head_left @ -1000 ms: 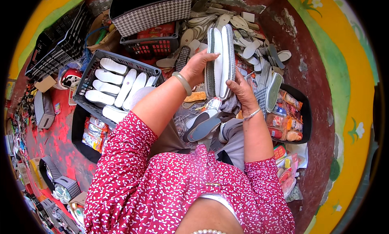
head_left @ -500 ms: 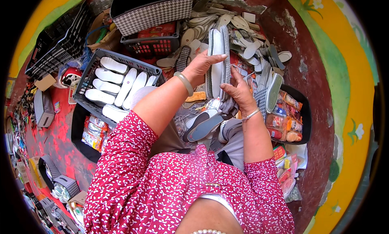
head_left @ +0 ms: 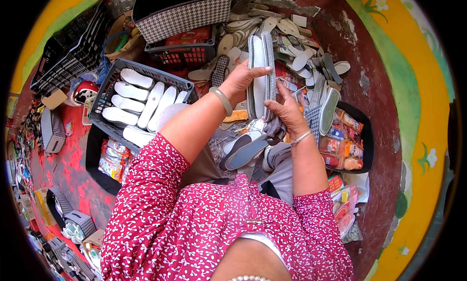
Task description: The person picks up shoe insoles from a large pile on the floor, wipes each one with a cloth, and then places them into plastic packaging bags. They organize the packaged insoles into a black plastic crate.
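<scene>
Out in front of me I hold a pair of thick shoe soles (head_left: pixel 258 50) upright, side by side, with white faces and grey stitched-looking edges. My left hand (head_left: pixel 243 80) is closed on their left side, its thumb laid across the white face. My right hand (head_left: pixel 288 108) grips the lower right edge, thumb pointing inward. The fingers behind the soles are partly hidden. Below the hands, near my lap, lie dark grey soles (head_left: pixel 246 153) over a clear plastic bag. Left of my left forearm, white insoles (head_left: pixel 127 91) lie in a dark plastic crate (head_left: pixel 108 77).
A large heap of loose soles (head_left: pixel 292 35) lies ahead against the wall. A houndstooth fabric box (head_left: pixel 185 16) rests on another crate (head_left: pixel 181 56). On the right, a black bin (head_left: pixel 368 135) holds packaged goods, with a green-rimmed sole (head_left: pixel 329 111) leaning beside it.
The pair of soles has tipped very slightly to the left at its top. Both hands keep their hold, almost still.
</scene>
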Available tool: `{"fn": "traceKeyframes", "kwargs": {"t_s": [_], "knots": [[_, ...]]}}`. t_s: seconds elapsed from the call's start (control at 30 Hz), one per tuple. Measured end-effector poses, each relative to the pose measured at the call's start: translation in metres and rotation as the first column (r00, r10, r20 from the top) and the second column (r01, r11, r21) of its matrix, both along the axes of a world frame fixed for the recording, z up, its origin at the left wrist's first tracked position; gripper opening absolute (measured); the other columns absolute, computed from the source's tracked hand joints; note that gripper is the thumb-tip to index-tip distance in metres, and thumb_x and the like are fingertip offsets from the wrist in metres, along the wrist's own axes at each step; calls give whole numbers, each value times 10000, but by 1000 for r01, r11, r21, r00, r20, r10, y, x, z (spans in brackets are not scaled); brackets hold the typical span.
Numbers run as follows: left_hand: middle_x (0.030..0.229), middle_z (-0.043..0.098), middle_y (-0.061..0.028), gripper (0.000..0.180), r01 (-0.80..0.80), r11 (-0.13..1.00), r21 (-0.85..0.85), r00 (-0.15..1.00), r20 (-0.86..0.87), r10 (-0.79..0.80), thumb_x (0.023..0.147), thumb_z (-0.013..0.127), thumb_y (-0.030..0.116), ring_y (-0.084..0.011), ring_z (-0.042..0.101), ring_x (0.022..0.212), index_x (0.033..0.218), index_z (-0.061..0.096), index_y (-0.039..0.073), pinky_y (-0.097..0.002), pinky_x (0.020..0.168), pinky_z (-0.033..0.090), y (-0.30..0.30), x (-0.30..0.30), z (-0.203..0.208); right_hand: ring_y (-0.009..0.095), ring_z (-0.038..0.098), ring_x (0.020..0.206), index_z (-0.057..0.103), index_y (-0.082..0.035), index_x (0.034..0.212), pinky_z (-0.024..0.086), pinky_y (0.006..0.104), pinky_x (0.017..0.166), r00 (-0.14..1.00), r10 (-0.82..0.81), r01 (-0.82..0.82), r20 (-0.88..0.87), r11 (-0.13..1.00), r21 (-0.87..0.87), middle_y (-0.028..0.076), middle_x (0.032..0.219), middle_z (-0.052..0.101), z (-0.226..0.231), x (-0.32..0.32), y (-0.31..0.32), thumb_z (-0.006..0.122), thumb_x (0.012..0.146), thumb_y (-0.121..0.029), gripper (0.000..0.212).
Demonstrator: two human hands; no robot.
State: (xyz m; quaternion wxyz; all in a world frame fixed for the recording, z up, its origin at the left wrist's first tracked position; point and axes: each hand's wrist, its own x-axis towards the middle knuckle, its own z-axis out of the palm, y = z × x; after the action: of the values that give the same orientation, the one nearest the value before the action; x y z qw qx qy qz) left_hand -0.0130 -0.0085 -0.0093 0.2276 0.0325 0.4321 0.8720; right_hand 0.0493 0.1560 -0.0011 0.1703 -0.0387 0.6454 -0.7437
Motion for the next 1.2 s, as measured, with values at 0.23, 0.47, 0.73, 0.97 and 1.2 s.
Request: {"fn": "traceKeyframes", "kwargs": {"t_s": [0.23, 0.47, 0.73, 0.97, 1.2], "knots": [[987, 602, -129, 351, -24, 993, 118, 994, 110, 11, 817, 543, 163, -241, 614, 895, 1127, 513, 2, -390, 802, 518, -3, -1, 0, 164, 517, 1074, 360, 26, 1341, 394, 274, 926, 996, -31, 29, -78, 999, -24, 114, 1197, 536, 0, -1, 1, 723, 761, -246, 736], [1008, 611, -199, 417, -79, 980, 185, 965, 261, 29, 786, 412, 160, -296, 615, 914, 1095, 530, -94, -397, 873, 478, -7, -6, -2, 143, 544, 930, 515, 15, 1181, 426, 265, 835, 997, -74, 69, 27, 985, 159, 84, 1046, 589, 1, 0, 16, 526, 840, -171, 389], [1035, 579, -242, 485, 45, 964, 260, 977, 192, -97, 792, 359, 178, -337, 603, 945, 1161, 446, -124, -438, 889, 470, 2, -3, 14, 127, 549, 916, 508, 37, 1166, 431, 257, 830, 955, -228, 254, -192, 959, 125, 75, 1038, 596, 12, 17, 37, 507, 853, -127, 353], [1146, 572, -210, 581, 130, 954, 271, 961, 202, -189, 758, 371, 240, -324, 580, 995, 1246, 426, -72, -420, 921, 451, -2, 2, 16, 147, 564, 998, 483, 24, 1224, 424, 272, 891, 726, -638, 665, -256, 747, 25, 75, 1107, 586, 60, 104, 163, 536, 874, -124, 383], [1173, 565, -204, 609, 198, 952, 233, 961, 146, -236, 738, 384, 227, -316, 581, 989, 1278, 403, -55, -412, 897, 463, 12, 13, 18, 199, 611, 895, 515, -56, 1157, 500, 318, 791, 352, -935, 936, 41, 352, -10, 79, 1028, 601, -25, 232, 255, 550, 884, -177, 301]]}}
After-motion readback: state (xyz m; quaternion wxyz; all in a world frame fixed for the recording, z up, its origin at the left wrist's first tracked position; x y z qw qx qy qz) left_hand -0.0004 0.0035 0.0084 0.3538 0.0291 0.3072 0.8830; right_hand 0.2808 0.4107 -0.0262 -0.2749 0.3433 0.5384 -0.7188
